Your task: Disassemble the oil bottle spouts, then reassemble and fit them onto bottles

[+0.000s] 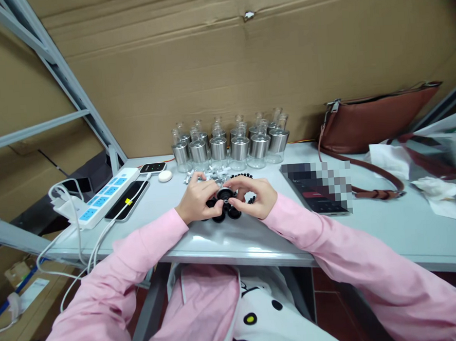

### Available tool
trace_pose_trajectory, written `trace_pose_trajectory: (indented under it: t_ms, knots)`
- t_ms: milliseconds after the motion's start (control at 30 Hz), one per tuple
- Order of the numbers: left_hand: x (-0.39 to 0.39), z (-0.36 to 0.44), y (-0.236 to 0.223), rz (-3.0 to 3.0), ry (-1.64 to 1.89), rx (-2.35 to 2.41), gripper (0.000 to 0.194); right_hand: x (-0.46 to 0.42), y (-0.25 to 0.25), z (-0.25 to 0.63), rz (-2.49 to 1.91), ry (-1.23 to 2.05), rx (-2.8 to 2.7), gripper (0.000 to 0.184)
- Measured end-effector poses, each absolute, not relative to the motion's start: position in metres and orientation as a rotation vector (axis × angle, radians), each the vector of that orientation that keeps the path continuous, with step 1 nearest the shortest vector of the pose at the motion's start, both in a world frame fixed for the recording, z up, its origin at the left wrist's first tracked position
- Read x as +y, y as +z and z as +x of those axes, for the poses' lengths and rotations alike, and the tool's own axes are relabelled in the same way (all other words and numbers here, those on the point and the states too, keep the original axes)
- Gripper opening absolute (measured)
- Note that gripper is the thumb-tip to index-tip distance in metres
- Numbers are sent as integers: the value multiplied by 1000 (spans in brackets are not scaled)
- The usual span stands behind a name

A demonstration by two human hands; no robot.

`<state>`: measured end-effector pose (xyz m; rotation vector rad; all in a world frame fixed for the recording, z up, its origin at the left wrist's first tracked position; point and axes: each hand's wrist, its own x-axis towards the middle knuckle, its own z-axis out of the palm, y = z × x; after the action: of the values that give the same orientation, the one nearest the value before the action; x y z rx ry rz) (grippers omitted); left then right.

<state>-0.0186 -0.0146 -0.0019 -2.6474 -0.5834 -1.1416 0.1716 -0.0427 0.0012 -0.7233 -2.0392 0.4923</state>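
Black part (225, 193): small, seemingly light, stiff, likely slick; best held by its edge. Left hand (198, 197), right hand (262, 195): fingers (238, 181) part-closed, pinching it.

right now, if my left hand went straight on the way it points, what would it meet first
Your left hand would first meet the black-and-silver round part at its fingertips; beyond that, likely the right hand, though depth is unclear.

Black-and-silver part (225, 194), pink sleeves (301, 228), reddish-brown bag (383, 122), white-and-blue power strip (109, 194)
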Motion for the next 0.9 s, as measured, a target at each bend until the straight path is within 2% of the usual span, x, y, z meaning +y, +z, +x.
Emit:
trace_pose_trajectory:
  t_ms: [333, 900]
  knots:
    - [-16, -19, -2, -2666, -1076, -710, 18, -44, 5, 175, -743, 428, -2066, 24]
    - [-10, -18, -8, -2755, -1199, -578, 28, -43, 5, 170, -764, 333, -1959, 24]
